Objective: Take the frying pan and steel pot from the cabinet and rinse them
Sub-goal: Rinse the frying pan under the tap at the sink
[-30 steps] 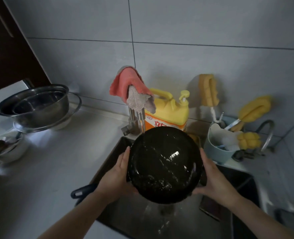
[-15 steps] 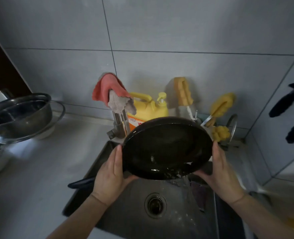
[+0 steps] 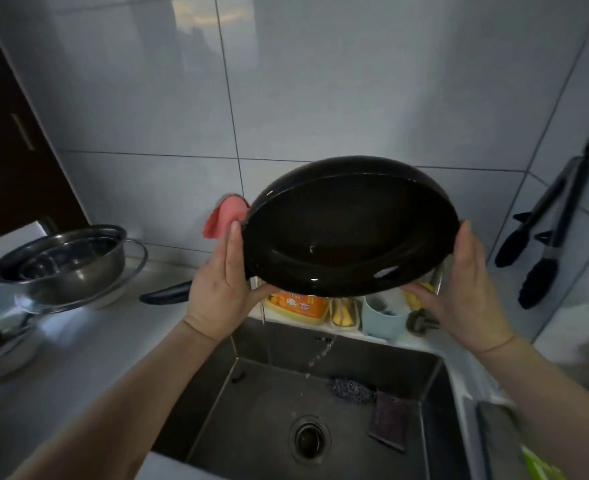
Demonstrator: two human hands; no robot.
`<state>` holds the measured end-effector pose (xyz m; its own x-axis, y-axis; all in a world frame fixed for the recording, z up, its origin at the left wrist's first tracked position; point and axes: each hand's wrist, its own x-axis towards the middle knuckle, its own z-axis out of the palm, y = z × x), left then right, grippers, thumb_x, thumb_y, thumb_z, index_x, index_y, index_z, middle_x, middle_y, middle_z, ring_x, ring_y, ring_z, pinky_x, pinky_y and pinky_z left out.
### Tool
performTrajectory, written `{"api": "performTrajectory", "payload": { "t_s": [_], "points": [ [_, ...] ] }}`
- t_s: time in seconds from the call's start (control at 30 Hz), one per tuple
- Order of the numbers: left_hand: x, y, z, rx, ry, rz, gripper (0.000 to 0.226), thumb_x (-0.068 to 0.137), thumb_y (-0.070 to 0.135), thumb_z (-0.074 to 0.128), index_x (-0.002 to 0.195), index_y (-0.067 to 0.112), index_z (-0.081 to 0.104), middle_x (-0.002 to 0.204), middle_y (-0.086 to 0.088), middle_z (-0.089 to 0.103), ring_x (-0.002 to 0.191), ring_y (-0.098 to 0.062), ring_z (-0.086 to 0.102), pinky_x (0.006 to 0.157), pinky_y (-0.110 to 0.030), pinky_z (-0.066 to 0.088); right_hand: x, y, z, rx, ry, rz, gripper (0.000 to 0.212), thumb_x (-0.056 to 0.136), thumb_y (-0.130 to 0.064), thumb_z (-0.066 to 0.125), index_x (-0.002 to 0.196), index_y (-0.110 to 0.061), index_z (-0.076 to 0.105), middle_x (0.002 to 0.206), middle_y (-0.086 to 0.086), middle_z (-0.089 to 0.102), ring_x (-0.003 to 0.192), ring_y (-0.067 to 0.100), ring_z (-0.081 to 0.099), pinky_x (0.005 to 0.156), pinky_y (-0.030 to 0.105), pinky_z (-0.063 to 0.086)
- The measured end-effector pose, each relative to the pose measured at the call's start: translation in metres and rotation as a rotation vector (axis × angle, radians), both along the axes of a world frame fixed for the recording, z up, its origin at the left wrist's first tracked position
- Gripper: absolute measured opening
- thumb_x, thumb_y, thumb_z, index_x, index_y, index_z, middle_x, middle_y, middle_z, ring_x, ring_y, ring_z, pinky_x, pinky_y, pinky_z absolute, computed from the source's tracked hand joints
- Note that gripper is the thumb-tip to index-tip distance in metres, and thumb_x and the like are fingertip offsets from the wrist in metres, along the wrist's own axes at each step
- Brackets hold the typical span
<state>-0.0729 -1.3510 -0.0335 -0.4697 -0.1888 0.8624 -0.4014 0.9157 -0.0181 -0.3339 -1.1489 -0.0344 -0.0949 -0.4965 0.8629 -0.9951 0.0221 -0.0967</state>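
The black frying pan (image 3: 350, 230) is held up high above the steel sink (image 3: 435, 386), its wet inside facing me and tilted. My left hand (image 3: 222, 285) grips its left rim, thumb on the inside edge. My right hand (image 3: 466, 285) holds the right rim from below and behind. The pan's dark handle (image 3: 166, 293) sticks out to the left behind my left hand. Water drips from the pan into the sink. The steel pot (image 3: 68, 261) stands on the counter at the left.
A pink cloth (image 3: 225, 218) on the tap peeks out behind the pan. An orange detergent bottle (image 3: 296, 304), a blue cup (image 3: 383, 317) and sponges line the sink's back ledge. Black tongs (image 3: 542, 233) hang on the right wall. A scourer (image 3: 352, 389) and cloth lie in the sink.
Both hands have lifted the pan from just above the sink basin up to chest height in front of the wall. Water has drained out; only drips fall.
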Motion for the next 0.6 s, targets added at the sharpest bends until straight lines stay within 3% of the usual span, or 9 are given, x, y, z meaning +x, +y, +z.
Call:
{"api": "performTrajectory", "payload": {
  "t_s": [0.1,0.27,0.43,0.6],
  "points": [
    [0.003,0.003,0.011,-0.001,-0.008,0.013,0.109,0.074,0.059,0.066,0.148,0.010,0.002,0.134,-0.021,0.033,0.082,-0.028,0.061,0.064,-0.034,0.055,0.003,0.005,0.013,-0.016,0.018,0.009,0.112,0.072,-0.033,0.072,0.152,-0.021,-0.005,0.130,0.018,0.033,0.117,0.034,0.040,0.092,0.043,0.040],
    [0.003,0.011,0.023,0.004,0.008,0.018,0.102,0.073,0.058,0.065,0.140,0.000,0.014,0.130,-0.016,0.031,0.075,-0.032,0.064,0.059,-0.032,0.054,0.010,0.014,0.025,-0.011,0.001,-0.019,0.130,0.060,-0.017,0.088,0.151,-0.020,-0.005,0.130,0.031,0.037,0.116,0.034,0.038,0.088,0.045,0.038],
    [0.003,0.010,0.025,0.031,0.015,0.020,0.103,0.073,0.060,0.066,0.141,0.001,0.015,0.135,-0.019,0.032,0.079,-0.030,0.064,0.061,-0.030,0.053,0.013,0.022,0.031,0.031,0.003,-0.015,0.137,0.064,-0.020,0.085,0.150,-0.035,-0.020,0.134,0.035,0.036,0.121,0.036,0.037,0.091,0.045,0.038],
    [0.003,0.015,0.031,0.018,0.027,0.001,0.105,0.071,0.061,0.070,0.141,0.006,0.014,0.135,-0.015,0.029,0.090,-0.033,0.063,0.067,-0.033,0.054,0.017,0.027,0.039,0.025,0.032,-0.011,0.138,0.065,-0.019,0.087,0.150,-0.035,-0.022,0.136,0.037,0.037,0.124,0.036,0.037,0.093,0.044,0.038]
  ]
}}
